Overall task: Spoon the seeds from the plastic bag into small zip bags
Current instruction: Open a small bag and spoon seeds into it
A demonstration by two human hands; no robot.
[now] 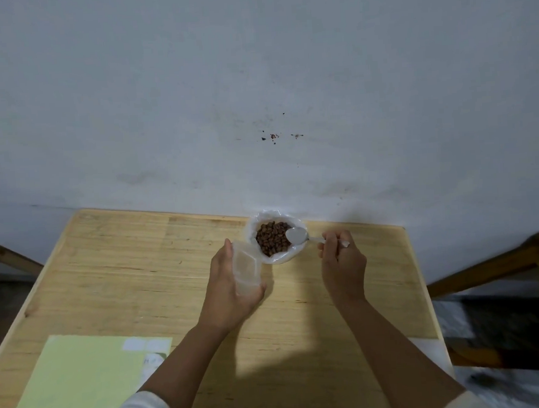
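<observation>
While my left hand [232,281] grips a small zip bag [246,266], my right hand [341,262] pinches a spoon [298,236] over the seeds [272,241] in the plastic bag [275,235] between my hands; no writing is legible.

One wooden table [108,276] stands against the wall. On it sits one plastic bag [276,235] of brown seeds [272,241], at the table's far edge. One white spoon [298,236] reaches over that bag. One small zip bag [246,268] is just beside it. One green sheet [77,382] lies at the table's near left corner. Two hands, the left hand [229,288] and the right hand [342,262].
</observation>
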